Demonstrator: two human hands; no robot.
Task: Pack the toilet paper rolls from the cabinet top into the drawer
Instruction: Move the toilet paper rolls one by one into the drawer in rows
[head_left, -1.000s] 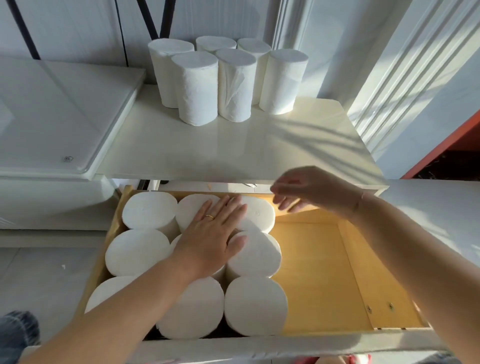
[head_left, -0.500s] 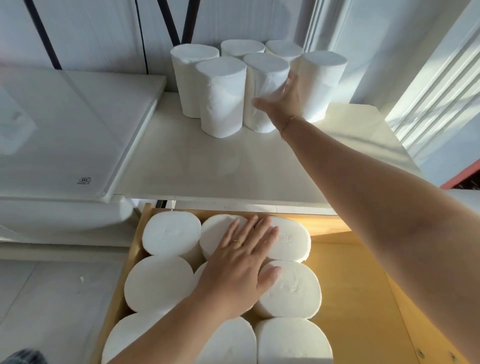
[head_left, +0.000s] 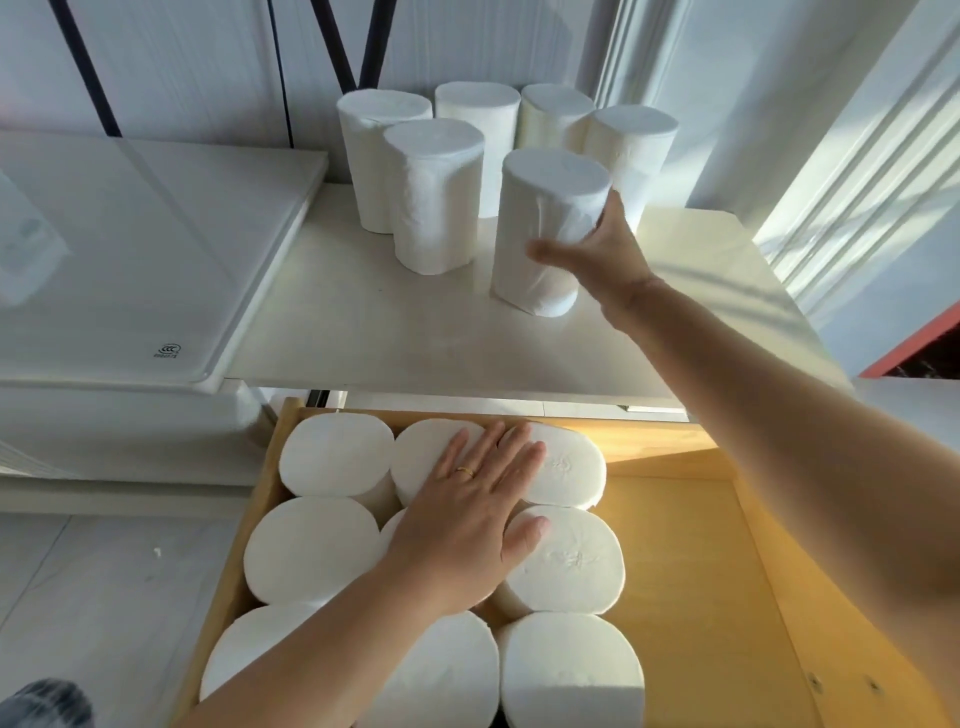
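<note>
The right hand (head_left: 597, 254) is wrapped around one roll (head_left: 550, 228) on the cabinet top (head_left: 363, 332), tilted, just ahead of the other five. The left hand (head_left: 467, 525) lies flat and spread on the packed rolls (head_left: 317, 545) in the drawer (head_left: 691, 597). A loose grip on soft paper could probably let it slip.

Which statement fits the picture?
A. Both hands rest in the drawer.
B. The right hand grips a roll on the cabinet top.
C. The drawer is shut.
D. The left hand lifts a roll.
B: the right hand wraps a roll on the cabinet top, while the left hand lies flat on rolls in the open drawer.
</note>
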